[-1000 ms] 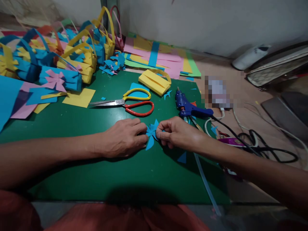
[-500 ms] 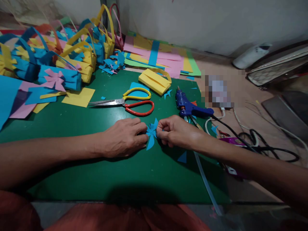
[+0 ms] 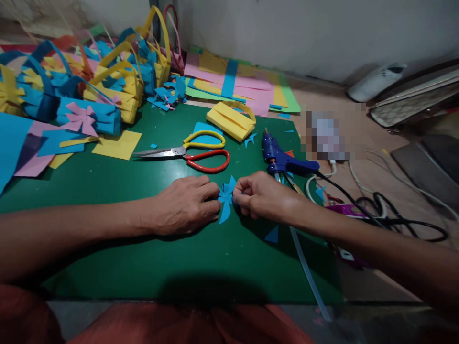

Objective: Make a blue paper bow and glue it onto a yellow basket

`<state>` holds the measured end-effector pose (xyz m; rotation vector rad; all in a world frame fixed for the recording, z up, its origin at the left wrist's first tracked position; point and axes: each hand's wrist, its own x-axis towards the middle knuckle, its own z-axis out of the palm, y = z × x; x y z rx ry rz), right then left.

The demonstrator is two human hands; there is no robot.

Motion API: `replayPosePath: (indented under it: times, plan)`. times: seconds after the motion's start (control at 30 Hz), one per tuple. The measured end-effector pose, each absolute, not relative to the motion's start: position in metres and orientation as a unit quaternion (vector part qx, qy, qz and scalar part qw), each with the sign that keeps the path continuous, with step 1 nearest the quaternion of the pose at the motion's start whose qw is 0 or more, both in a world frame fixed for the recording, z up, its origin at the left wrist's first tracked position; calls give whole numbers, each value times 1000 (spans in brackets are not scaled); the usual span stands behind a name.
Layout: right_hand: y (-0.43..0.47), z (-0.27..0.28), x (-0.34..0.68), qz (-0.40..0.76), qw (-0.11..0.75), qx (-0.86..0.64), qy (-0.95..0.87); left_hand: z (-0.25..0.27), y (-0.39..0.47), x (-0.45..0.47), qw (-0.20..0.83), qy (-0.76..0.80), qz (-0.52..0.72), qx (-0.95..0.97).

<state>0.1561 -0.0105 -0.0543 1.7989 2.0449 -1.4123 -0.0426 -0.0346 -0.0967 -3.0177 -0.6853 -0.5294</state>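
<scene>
A small blue paper flower (image 3: 225,198) lies on the green board (image 3: 150,267) between my two hands. My left hand (image 3: 188,204) rests palm down, its fingers closed on the flower's left petals. From the other side my right hand (image 3: 256,195) pinches the right petals between thumb and curled fingers. Scissors (image 3: 184,152) with one yellow and one red handle lie just beyond my left hand. Past them sits a yellow paper bag (image 3: 230,121) with a loop handle. A blue glue gun (image 3: 287,160) lies beyond my right hand. Both hands' fingertips hide part of the flower.
Finished paper bags (image 3: 89,117) with flowers crowd the far left. Coloured sheets (image 3: 247,88) are stacked along the wall. A clear glue stick (image 3: 308,272) crosses the board's right front edge. Black and white cables (image 3: 412,222) lie on the right. A blue scrap (image 3: 272,234) is near my right wrist.
</scene>
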Motion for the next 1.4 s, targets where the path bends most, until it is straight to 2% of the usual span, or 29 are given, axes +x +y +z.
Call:
replayPosePath:
  times: [1.2, 1.4]
  plan:
    - [-12, -61, 156, -409, 45, 590, 694, -98, -35, -43, 15, -217, -170, -961]
    - [-14, -53, 152, -354, 56, 580, 731, -97, -34, -43, 15, -215, -175, -961]
